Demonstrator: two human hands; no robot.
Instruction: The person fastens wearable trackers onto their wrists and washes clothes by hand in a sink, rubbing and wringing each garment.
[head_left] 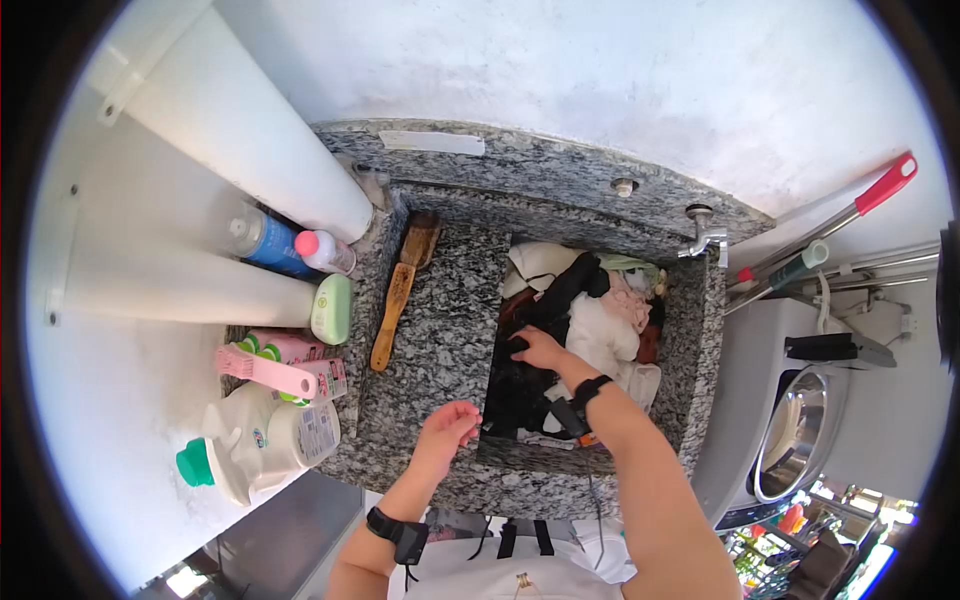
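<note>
Head view: right hand on 1 clothes pile

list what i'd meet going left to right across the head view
Green cap, pale green container, wooden brush, right hand, metal tap, washing machine door, red handle.

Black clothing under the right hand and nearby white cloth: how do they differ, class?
The right hand has its fingers on the black clothing, not the white cloth. In the picture, the black clothing lies further left, the white cloth further right. Both lie crumpled in the basin.
</note>
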